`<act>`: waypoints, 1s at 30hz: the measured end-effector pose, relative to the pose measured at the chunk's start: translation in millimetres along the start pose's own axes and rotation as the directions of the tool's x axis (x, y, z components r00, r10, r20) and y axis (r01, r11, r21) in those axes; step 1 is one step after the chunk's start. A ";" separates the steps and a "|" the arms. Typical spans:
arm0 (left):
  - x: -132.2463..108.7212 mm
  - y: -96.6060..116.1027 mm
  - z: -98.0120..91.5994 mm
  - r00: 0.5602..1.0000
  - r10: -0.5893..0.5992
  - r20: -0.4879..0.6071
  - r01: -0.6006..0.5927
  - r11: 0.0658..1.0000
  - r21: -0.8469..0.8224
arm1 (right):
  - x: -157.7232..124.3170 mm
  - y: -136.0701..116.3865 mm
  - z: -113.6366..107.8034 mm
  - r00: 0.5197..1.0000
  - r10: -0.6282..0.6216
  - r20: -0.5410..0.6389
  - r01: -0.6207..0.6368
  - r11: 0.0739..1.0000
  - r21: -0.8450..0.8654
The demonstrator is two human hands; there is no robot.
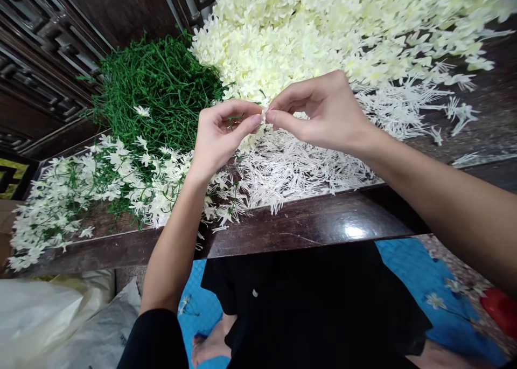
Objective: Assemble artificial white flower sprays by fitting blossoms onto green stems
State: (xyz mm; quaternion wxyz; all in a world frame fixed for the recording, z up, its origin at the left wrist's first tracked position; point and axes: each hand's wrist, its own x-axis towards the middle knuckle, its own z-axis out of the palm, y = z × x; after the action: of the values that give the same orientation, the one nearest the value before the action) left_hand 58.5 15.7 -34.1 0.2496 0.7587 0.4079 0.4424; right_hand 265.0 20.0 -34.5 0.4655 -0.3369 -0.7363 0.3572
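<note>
My left hand (214,137) and my right hand (323,113) meet fingertip to fingertip above the flower piles. Pinched between them is a small white artificial flower (264,116), mostly covered by the fingers. A bit of green shows behind my left fingers; whether it belongs to this flower I cannot tell. Under the hands lies a heap of thin white stamen pieces (294,167). Behind them spreads a big pile of pale yellow-white petals (283,46). Green plastic stems (153,89) are heaped to the left, with assembled white flowers (117,169) on green stems in front.
Everything lies on a dark wooden bench (315,218) with a glossy front edge. Its carved back (60,40) rises at upper left. White plastic sacks (52,315) stand at lower left. Blue floor mat (407,261), a fallen flower (436,300) and a red object (501,310) are below.
</note>
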 end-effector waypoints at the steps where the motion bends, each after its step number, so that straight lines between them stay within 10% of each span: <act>1: -0.1 0.6 -0.2 1.000 -0.003 0.006 0.003 1.000 -0.008 | -0.1 0.1 0.0 1.000 0.000 -0.005 0.000 1.000 -0.004; 30: -0.8 -15.9 0.4 0.991 0.128 0.036 -0.128 0.992 0.007 | 0.1 0.7 1.3 0.999 -0.019 0.041 0.018 0.999 0.026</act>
State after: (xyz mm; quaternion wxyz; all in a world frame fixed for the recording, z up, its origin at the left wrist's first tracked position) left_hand 52.3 23.7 -46.4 0.2245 0.7922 0.3559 0.4421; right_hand 263.9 20.2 -35.4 0.4580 -0.3166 -0.7442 0.3691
